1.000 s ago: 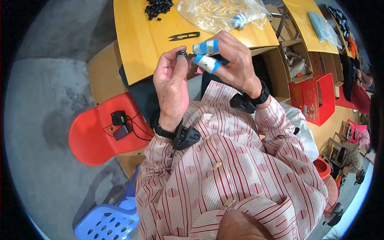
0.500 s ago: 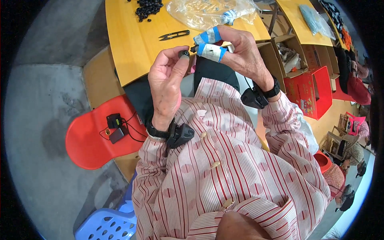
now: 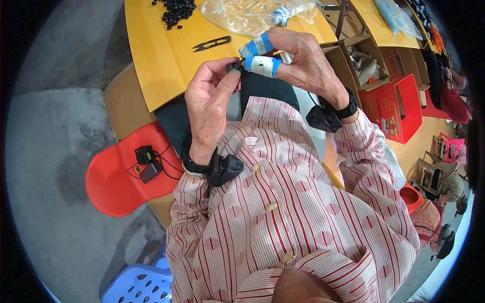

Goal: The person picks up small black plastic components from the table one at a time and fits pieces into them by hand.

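Setting: looks like a workshop with a concrete floor; a yellow wooden table (image 3: pixel 166 65) sits right in front of the person, and I'll use it as the landmark for everything.

Left hand (image 3: pixel 208 103): raised just off the table's near edge, thumb and fingertips pinched on a tiny dark part (image 3: pixel 236 65). Held up close, probably so it's easier to see.

Right hand (image 3: pixel 298 58): comes in from the other side and meets the same small dark part, fingers closed tight around it. Two fingers are wrapped in blue tape (image 3: pixel 258 44), my guess is protection from rubbing or poking.

The part: sits between both hands' fingertips, just above the table's near edge. Too small to tell what it really is.

On the table: a pile of small black pieces (image 3: pixel 176 11) at the far side, thread snips (image 3: pixel 212 44) lying flat nearer the hands, a clear plastic bag (image 3: pixel 252 14) beside the pile. All within easy reach.

Left of the table: a red plastic stool (image 3: pixel 118 184) with small black devices and wires (image 3: pixel 146 162) on it.

Right of the table: a red box (image 3: pixel 399 108).

Wrists: black strapped-on gadgets on both.
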`<state>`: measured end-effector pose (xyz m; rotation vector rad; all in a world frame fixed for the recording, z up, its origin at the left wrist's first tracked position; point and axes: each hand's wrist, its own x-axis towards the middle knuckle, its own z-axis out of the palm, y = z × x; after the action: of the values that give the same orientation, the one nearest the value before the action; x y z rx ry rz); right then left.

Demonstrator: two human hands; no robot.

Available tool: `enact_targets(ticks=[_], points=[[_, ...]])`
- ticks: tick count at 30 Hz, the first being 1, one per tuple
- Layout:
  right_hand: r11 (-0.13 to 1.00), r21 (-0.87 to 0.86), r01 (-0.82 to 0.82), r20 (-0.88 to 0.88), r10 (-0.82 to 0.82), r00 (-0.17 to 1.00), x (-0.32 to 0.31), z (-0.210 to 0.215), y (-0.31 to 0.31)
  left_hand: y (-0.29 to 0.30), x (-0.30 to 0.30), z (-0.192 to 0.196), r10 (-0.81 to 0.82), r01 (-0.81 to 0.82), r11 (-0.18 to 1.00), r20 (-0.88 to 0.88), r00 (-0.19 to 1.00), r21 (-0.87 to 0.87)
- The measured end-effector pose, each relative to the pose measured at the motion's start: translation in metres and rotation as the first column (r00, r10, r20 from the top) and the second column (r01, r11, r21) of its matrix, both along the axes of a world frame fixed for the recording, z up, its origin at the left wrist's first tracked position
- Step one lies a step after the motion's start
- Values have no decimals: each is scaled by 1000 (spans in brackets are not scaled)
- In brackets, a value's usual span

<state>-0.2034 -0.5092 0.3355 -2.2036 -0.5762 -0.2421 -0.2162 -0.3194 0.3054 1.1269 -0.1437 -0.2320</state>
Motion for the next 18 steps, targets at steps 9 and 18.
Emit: enact_targets(ticks=[9,18], points=[[1000,-12,-13,-26,13,1000,1,-4,2,2,-1,-1,28,-38,989,74,997,143],[998,67,-12,74,7,997,1,-6,9,4,-1,-1,69,-120,955,193,979,270]])
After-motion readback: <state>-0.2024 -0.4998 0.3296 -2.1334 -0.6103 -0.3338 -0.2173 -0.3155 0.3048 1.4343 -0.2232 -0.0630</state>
